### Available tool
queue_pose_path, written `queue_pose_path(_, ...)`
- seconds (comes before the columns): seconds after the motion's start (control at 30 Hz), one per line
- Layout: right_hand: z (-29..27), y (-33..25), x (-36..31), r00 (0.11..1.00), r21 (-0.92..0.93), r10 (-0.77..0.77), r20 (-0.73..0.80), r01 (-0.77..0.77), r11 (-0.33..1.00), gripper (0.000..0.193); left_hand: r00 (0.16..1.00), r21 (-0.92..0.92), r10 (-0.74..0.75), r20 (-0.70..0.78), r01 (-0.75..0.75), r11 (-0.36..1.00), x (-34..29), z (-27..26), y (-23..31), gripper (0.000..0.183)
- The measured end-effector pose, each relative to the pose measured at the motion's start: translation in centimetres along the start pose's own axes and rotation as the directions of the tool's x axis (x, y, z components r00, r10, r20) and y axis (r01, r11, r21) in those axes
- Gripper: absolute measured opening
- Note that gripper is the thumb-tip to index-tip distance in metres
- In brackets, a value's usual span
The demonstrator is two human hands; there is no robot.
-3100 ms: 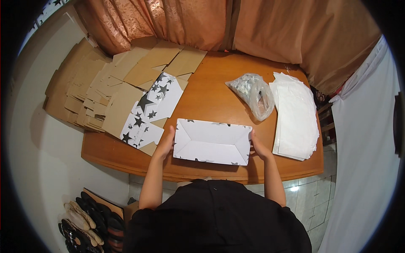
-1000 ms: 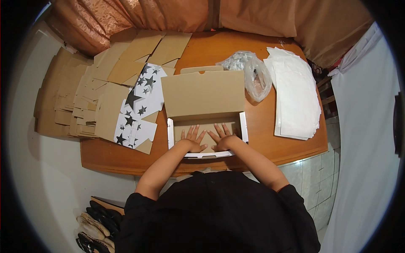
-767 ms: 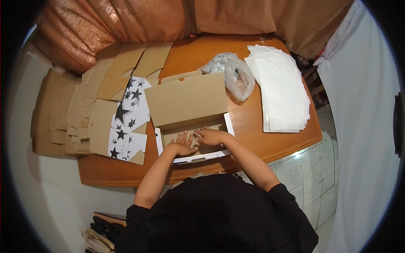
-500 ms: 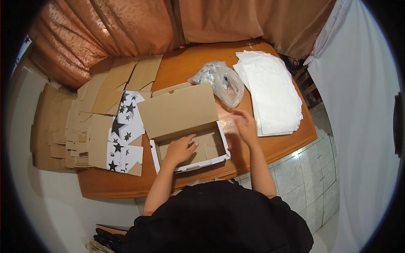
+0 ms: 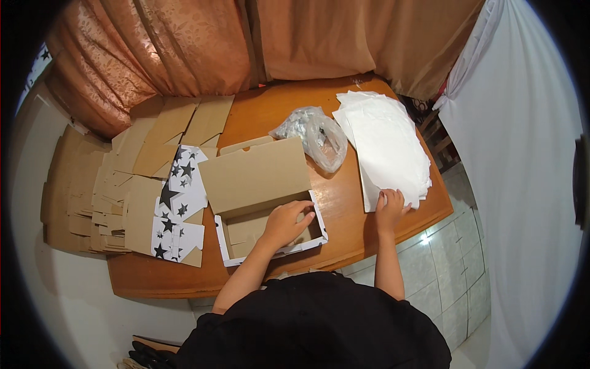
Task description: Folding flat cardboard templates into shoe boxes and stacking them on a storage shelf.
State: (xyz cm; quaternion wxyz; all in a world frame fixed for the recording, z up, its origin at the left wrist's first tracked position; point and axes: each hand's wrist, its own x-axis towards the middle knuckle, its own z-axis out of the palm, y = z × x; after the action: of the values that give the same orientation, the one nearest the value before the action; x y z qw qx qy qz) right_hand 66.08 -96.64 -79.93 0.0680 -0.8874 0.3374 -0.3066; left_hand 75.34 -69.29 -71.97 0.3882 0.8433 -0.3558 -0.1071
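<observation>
An open cardboard box (image 5: 253, 173), brown inside with white outer edges, stands on the table with its lid raised at the back. Above the box's right half hovers my left hand (image 5: 287, 222), fingers apart and holding nothing; its fingertips come close to the right wall. My right hand (image 5: 389, 210) is at the near edge of a stack of large white paper sheets (image 5: 388, 147). Its fingers are bent and closed on the top sheet's near edge, where the paper lifts slightly.
Behind the box lies a clear plastic bag (image 5: 312, 135) with silvery contents. Flattened cardboard pieces (image 5: 138, 197) pile up at the left, beside a white star-printed piece (image 5: 184, 178). The wooden table (image 5: 258, 111) meets orange curtains (image 5: 184, 43) at the back; a white cloth (image 5: 510, 154) hangs at the right.
My right hand has moved right and nearer, from beside the box to the paper stack, and closed on a sheet's edge. My left hand has shifted right over the box.
</observation>
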Motion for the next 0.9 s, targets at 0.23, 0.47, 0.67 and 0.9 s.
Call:
queue_pose_path(0.23,-13.3,-10.2,1.5,0.765,0.319,-0.57,0.301,0.482,0.816,0.016,0.935,0.043,0.272,-0.228,-0.27,0.962,1.4,0.0,3.5,0.06)
queue_pose_path(0.47,-20.1,-14.1,2.2,0.719,0.344,-0.686,-0.109,0.675,0.653,0.035,0.857,0.097,0.46,-0.232,-0.451,0.887,0.9,-2.3,4.4,0.012)
queue_pose_path(0.67,-18.7,-13.2,3.9,0.875,0.754,-0.048,-0.482,0.442,0.486,0.1,0.858,-0.156,0.211,-0.468,-0.315,0.936,-3.4,-8.7,5.4,0.011)
queue_pose_path(0.9,-12.0,-15.0,1.9,0.867,0.953,-0.398,0.301,-0.285,0.1,0.079,0.743,-0.57,-0.206,-0.637,-0.274,0.774,-5.0,-13.4,2.7,0.023)
